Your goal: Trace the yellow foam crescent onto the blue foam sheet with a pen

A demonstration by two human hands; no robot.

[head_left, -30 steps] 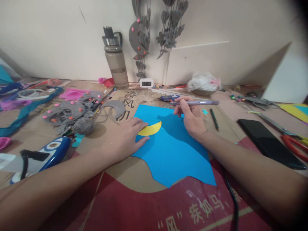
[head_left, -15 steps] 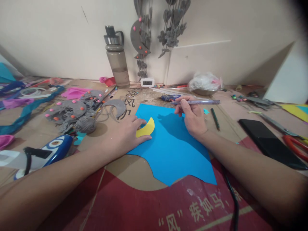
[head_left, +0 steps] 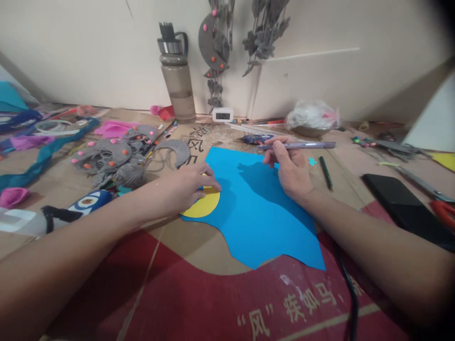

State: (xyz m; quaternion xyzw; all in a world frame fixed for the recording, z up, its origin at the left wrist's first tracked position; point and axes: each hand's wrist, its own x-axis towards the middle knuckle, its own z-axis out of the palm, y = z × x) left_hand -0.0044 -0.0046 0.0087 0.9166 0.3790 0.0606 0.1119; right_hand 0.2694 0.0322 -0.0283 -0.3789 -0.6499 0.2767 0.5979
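Note:
My left hand (head_left: pixel 197 182) is over a yellow paper crescent (head_left: pixel 204 207) at the left edge of a blue sheet of paper (head_left: pixel 256 222). Its thumb and bent fingers are at the crescent's upper part and hide some of it. The blue sheet lies flat, its lower edge cut in curves. Above the sheet's upper right side, my right hand (head_left: pixel 289 166) grips a pen (head_left: pixel 309 145) between thumb and fingers. The pen is held nearly level and clear of the paper, and my hand's shadow falls on the blue.
Grey felt pieces with pompoms (head_left: pixel 113 154) and a blue eye-patterned object (head_left: pixel 90 201) lie left. A water bottle (head_left: pixel 179 90) and a small clock (head_left: pixel 222 115) stand behind. A dark green pencil (head_left: pixel 325 173), a black phone (head_left: pixel 401 203) and red-handled scissors (head_left: pixel 444 213) lie right.
The yellow crescent has turned and shifted down and left, with its rounded outer edge now facing lower right. My left fingers have moved over its top. The pen remains in my right hand.

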